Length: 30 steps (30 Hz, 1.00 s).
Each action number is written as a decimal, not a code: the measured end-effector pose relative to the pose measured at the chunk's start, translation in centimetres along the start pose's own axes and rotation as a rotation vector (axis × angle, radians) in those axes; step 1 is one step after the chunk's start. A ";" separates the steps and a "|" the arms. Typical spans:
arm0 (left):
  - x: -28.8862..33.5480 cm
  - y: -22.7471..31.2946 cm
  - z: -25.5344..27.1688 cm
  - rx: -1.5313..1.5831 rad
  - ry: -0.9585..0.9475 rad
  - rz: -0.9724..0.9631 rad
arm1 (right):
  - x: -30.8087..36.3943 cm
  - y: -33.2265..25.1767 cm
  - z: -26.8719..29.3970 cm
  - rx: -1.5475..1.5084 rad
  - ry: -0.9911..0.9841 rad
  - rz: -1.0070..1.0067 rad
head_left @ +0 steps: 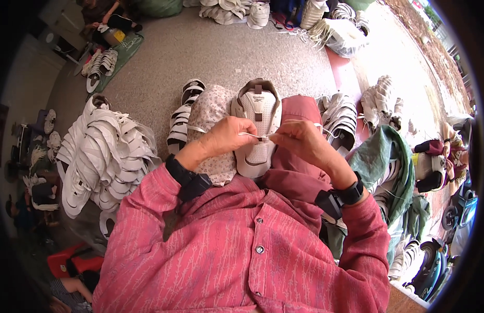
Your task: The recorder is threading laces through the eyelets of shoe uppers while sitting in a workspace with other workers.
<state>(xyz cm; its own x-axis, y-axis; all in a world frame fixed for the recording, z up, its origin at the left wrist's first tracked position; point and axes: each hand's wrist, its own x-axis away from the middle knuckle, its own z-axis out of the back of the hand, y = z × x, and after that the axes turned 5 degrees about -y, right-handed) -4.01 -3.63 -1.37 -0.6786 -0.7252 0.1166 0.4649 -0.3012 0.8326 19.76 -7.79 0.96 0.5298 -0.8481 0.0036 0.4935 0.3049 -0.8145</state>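
Observation:
A white and beige shoe upper [254,157] with a brown collar lies lengthwise over my lap, its toe toward me. My left hand [225,136] pinches one end of a white shoelace [247,134] at the left side of the upper. Opposite it, my right hand [306,145] has thumb and forefinger closed on the lace's right part. Between the two hands the lace crosses over the shoe's tongue. Part of the lace is hidden by my fingers. Under the upper are a floral cloth [213,107] on the left and red cloth [299,108] on the right.
A big heap of white shoe uppers [103,156] stands at my left. Nested uppers [340,116] stand near my right knee, beside a green sack [383,151]. Other people sit at far left [101,13] and right [445,159]. More stacks line the far floor.

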 end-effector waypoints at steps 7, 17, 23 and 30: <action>1.3 0.4 3.1 0.023 -0.043 0.011 | 0.6 2.1 4.3 0.260 0.095 -0.261; 7.4 -5.6 8.7 -0.929 0.478 -0.274 | 8.0 9.2 6.3 -0.242 0.123 -0.694; 13.3 -7.4 11.1 0.430 0.523 0.115 | 9.8 13.0 4.4 -0.068 0.436 -0.580; 24.4 -6.9 20.4 1.139 0.921 -0.570 | 5.9 10.4 0.4 0.146 0.703 -0.125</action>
<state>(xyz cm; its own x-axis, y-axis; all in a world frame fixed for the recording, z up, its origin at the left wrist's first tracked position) -35.36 -6.63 6.78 0.1554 -0.9250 -0.3468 -0.6664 -0.3573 0.6544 28.29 -9.45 -7.21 -0.0811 -0.9433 -0.3220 0.6344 0.2003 -0.7466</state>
